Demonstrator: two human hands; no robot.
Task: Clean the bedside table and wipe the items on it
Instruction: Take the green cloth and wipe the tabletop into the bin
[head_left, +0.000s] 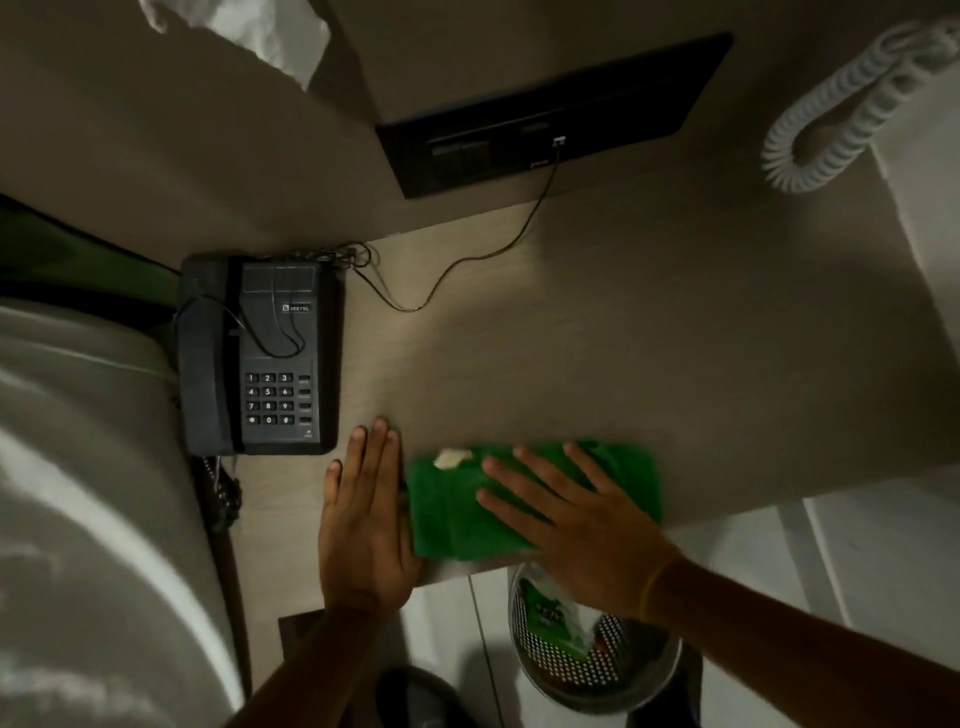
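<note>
Presently: green cloth (519, 499), soft, limp, light, at desk (623, 338) front edge beside telephone (260, 358); right hand (566, 525) spread flat pressing it, left hand (363, 519) flat, empty; best gripped by bunching its middle.

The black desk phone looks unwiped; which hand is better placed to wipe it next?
Probably the right hand: it lies flat on the folded green cloth. The left hand is nearer the black desk phone but bare, better for steadying it.
</note>
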